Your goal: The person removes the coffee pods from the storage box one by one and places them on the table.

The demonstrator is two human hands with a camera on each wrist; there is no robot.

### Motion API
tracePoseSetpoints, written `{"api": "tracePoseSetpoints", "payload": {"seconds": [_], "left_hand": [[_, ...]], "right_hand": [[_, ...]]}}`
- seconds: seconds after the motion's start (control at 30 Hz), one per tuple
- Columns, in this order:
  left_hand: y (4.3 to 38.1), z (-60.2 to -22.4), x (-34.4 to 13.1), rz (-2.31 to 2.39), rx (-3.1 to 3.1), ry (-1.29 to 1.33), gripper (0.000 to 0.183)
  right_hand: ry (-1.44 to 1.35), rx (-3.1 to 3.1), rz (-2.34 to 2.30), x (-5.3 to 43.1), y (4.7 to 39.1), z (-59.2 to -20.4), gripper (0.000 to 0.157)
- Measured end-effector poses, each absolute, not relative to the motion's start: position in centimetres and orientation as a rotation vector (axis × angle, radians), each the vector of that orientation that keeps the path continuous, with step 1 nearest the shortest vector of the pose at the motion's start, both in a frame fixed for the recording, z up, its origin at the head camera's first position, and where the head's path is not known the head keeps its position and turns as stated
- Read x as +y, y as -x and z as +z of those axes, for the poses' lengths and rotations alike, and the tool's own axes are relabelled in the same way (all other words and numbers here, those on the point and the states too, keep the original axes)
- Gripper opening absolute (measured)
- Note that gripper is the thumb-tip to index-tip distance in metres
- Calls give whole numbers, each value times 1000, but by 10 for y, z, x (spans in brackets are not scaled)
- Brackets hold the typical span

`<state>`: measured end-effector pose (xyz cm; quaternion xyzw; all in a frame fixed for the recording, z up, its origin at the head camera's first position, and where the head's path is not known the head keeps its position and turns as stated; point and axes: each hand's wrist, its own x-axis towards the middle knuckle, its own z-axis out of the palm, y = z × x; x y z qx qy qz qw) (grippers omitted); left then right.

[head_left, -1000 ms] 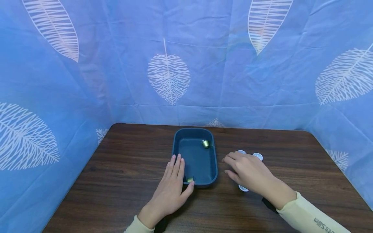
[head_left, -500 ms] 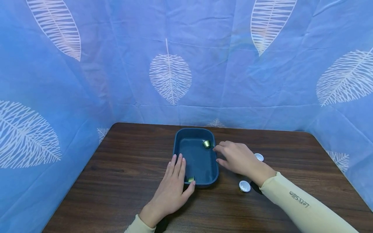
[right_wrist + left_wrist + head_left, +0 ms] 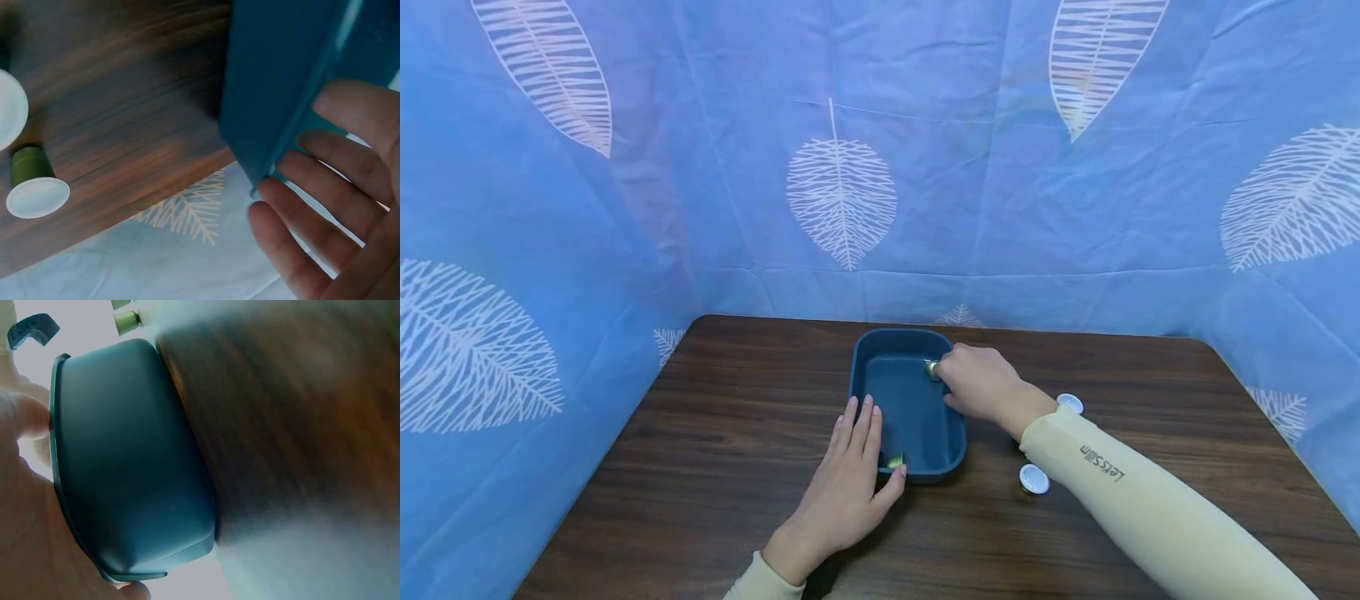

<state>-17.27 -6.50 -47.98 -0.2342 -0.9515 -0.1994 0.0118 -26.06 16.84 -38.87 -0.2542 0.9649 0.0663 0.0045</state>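
A dark blue tray [image 3: 902, 408] stands on the table with two green coffee capsules inside: one near the far right corner [image 3: 932, 372], the other at the near left [image 3: 895, 461]. My left hand [image 3: 842, 492] lies with straight fingers over the tray's left side, thumb at the near rim. Over the right rim reaches my right hand [image 3: 985, 385], its fingertips overlapping the far capsule in the head view. In the right wrist view, its fingers [image 3: 322, 187] bend over the rim; I cannot tell whether something is between the fingertips.
Right of the tray, two white-lidded capsules rest on the table, one farther back [image 3: 1070, 403] and one nearer [image 3: 1034, 479]. The dark wooden table [image 3: 715, 450] meets a blue leaf-patterned cloth [image 3: 925, 167] at its back edge.
My right hand has moved left from above the table capsules to the tray's right rim. A capsule that showed beyond that hand a second ago is no longer visible. My left hand stays put.
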Motion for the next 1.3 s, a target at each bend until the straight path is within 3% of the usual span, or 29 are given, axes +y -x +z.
{"api": "tracePoseSetpoints", "payload": {"seconds": [0.3, 0.57, 0.93, 1.3], "left_hand": [[177, -478, -66, -627, -2955, 724, 83], [178, -477, -65, -631, -2959, 723, 84], [180, -474, -64, -614, -2970, 723, 85], [173, -480, -64, -621, -2991, 723, 84]], "right_hand": [[846, 3035, 369, 157, 280, -391, 10], [772, 2983, 435, 149, 293, -389, 10], [724, 2997, 451, 146, 299, -394, 29], [772, 3030, 490, 151, 295, -423, 18]]}}
